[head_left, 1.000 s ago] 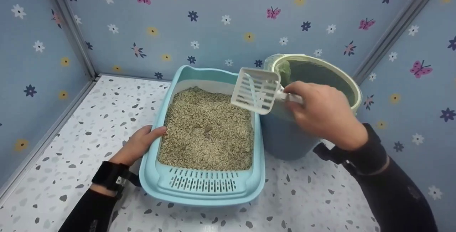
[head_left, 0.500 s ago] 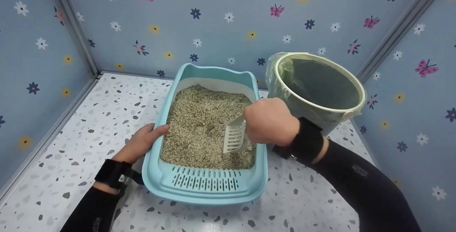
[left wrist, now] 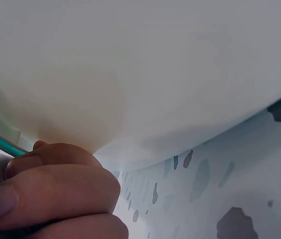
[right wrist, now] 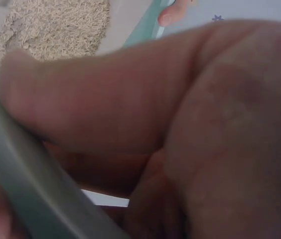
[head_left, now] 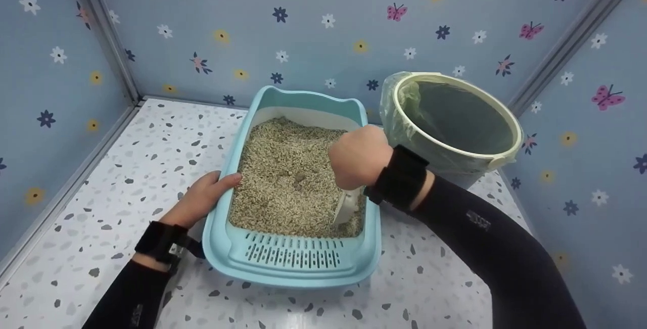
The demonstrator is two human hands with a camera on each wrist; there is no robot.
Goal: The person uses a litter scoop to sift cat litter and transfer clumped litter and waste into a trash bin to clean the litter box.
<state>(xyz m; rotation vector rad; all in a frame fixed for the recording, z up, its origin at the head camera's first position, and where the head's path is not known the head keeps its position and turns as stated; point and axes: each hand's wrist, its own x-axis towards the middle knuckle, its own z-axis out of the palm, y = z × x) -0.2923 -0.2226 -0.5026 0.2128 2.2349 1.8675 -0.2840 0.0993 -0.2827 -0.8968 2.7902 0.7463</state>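
A light blue litter box filled with tan pellet litter stands in the middle of the head view. My left hand grips its left rim, thumb over the top; in the left wrist view the fingers curl under the rim beside the box's pale outer wall. Over the box's right side, my right hand holds a pale litter scoop by its handle, shown up close as a blurred handle in the right wrist view. The scoop points down, its tip at the litter near the front right corner.
A bin with a pale rim and a translucent green liner stands right of the box, close to the back wall. Patterned blue walls enclose the speckled white surface on the back, left and right.
My right hand has brought the scoop from beside the bin down and left to the litter, turning it tip down. The left hand stays on the rim.
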